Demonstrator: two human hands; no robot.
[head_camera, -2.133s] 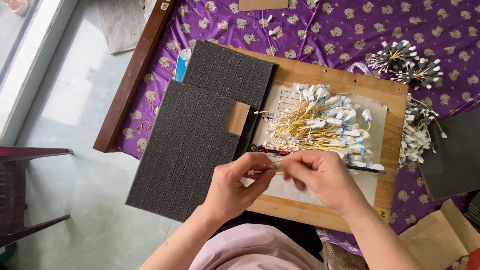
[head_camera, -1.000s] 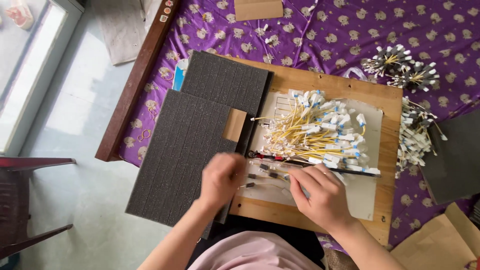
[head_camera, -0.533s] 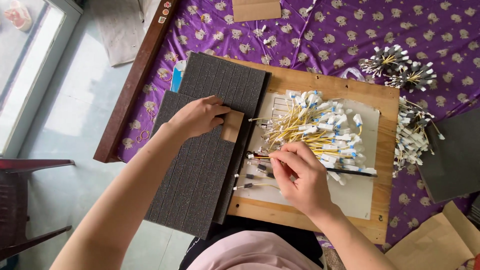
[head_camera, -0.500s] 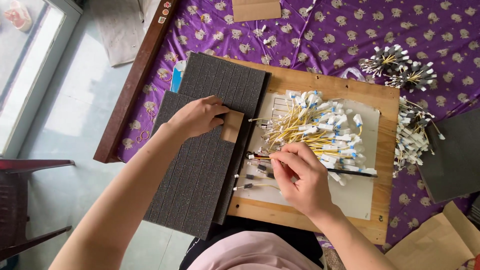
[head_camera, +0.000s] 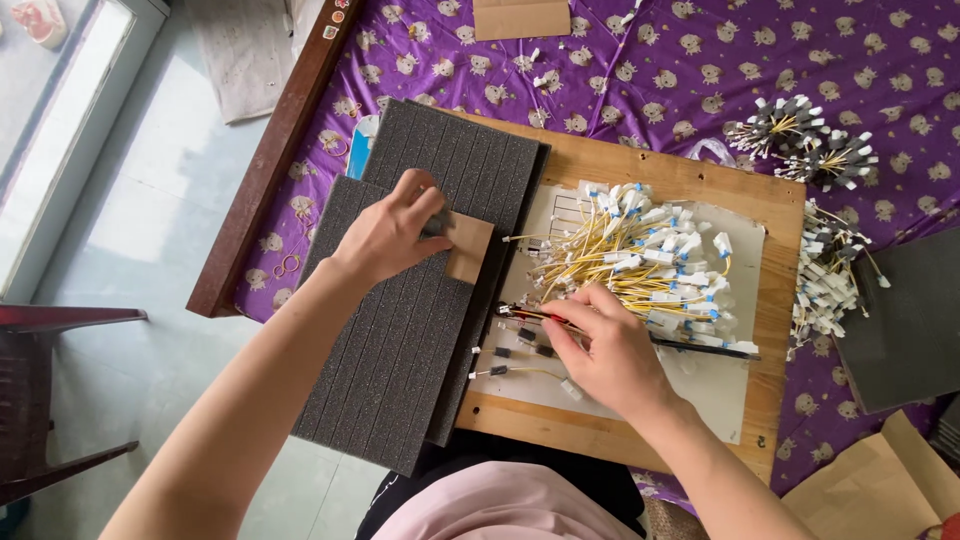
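- Foam sheets (head_camera: 400, 350), dark grey and ribbed, lie stacked at the wooden board's (head_camera: 700, 180) left edge.
- Left hand (head_camera: 395, 232) rests on them, its grip pinched shut on a small dark piece beside a brown card tag (head_camera: 468, 248).
- Right hand (head_camera: 605, 345) lies on the board, fingers closed on thin wires (head_camera: 525, 316).
- Yellow wire pile (head_camera: 640, 255) sits just beyond.
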